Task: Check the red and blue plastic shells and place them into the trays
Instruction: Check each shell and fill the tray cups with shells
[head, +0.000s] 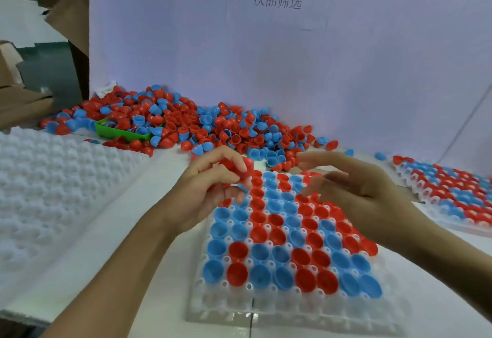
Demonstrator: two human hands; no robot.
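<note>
A white table [165, 271] carries a heap of loose shells [186, 122] at the back and a clear tray [292, 308] nearly filled with red and blue shells. Above its far end, the left hand [213, 186] grips red shells [234, 167], perhaps several; the right hand [356, 188] hovers with fingers spread, holding nothing.

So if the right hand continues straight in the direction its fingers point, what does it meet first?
Probably the left hand and the red shells it holds: the right hand points leftward over the tray toward them. Depth is unclear, so it could pass behind.
</note>
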